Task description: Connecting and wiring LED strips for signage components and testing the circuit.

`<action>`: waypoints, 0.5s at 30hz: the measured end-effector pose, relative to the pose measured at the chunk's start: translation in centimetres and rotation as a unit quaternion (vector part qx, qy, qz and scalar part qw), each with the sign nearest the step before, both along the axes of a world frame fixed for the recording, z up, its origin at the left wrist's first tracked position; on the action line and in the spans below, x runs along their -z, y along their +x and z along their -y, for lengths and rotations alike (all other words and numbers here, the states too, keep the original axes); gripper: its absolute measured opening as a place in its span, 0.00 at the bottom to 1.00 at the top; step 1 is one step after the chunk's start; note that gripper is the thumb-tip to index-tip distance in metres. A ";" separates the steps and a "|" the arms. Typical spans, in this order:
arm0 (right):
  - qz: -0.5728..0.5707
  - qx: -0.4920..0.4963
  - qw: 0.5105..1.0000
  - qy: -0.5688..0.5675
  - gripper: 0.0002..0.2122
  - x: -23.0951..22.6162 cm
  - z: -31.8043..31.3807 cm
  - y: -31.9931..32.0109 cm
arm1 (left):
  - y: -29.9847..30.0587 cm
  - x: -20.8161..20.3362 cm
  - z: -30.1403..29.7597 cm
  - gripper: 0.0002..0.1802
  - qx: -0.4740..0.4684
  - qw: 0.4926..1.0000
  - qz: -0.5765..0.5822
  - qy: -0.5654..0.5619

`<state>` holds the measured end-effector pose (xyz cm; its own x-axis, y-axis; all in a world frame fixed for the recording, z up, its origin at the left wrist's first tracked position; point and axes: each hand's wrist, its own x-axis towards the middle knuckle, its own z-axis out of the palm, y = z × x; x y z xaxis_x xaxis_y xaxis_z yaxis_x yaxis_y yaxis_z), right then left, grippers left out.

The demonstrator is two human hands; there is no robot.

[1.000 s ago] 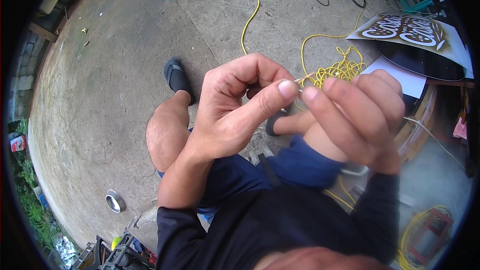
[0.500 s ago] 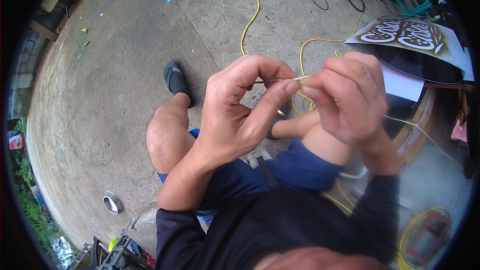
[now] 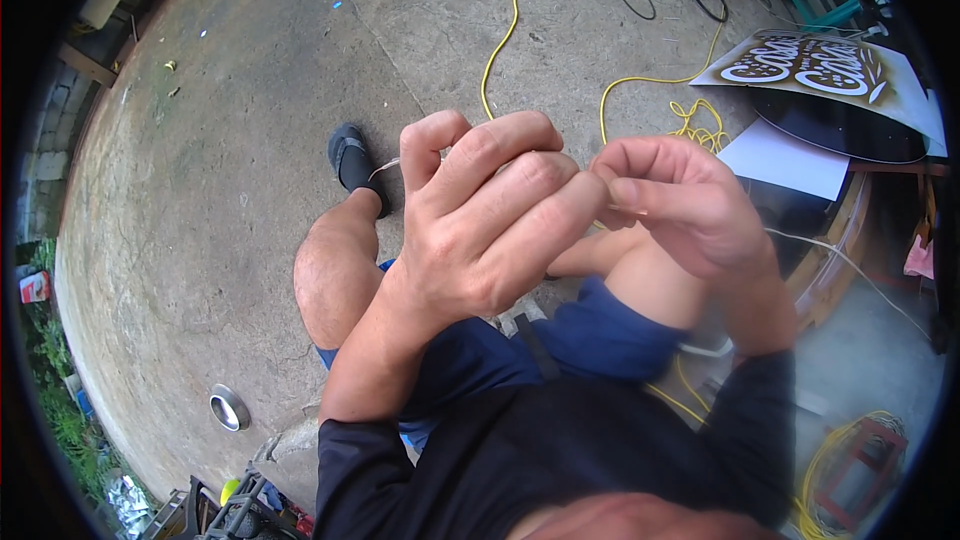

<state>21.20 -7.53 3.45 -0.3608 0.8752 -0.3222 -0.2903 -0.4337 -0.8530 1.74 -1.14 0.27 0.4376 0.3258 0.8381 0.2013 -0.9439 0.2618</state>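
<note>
My left hand [image 3: 490,210] is turned with its back up, fingers curled and their tips hidden. My right hand [image 3: 690,202] meets it, with thumb and forefinger pinched together. Between the two hands is a thin wire, mostly covered by the fingers. A small copper-coloured wire end [image 3: 641,212] shows below my right thumb. A pale thin strand [image 3: 388,165] sticks out on the far left side of my left hand; whether it belongs to the same wire cannot be made out. Both hands are held above my lap.
A yellow cord [image 3: 516,10] runs over the concrete floor [image 3: 230,140] to a tangle [image 3: 700,125]. Stencilled sheet [image 3: 810,65] and white paper [image 3: 785,160] lie at the right. A metal ring [image 3: 228,407] sits at lower left, a teal stool [image 3: 820,2] far right.
My left hand has rolled over, so its back now faces up and hides the wire that showed between the fingertips. My right hand has turned, its thumb now uppermost.
</note>
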 end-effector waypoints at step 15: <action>0.617 0.164 0.332 0.695 0.13 0.1 0.5 -1.1 | 0.0 0.1 0.5 0.05 0.213 0.795 0.163 -0.545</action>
<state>20.08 -8.00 3.34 -0.5159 0.4146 0.7496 0.8143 0.5092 0.2788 1.72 -1.68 0.17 0.5201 0.8164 0.2509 -0.3210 -0.0854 0.9432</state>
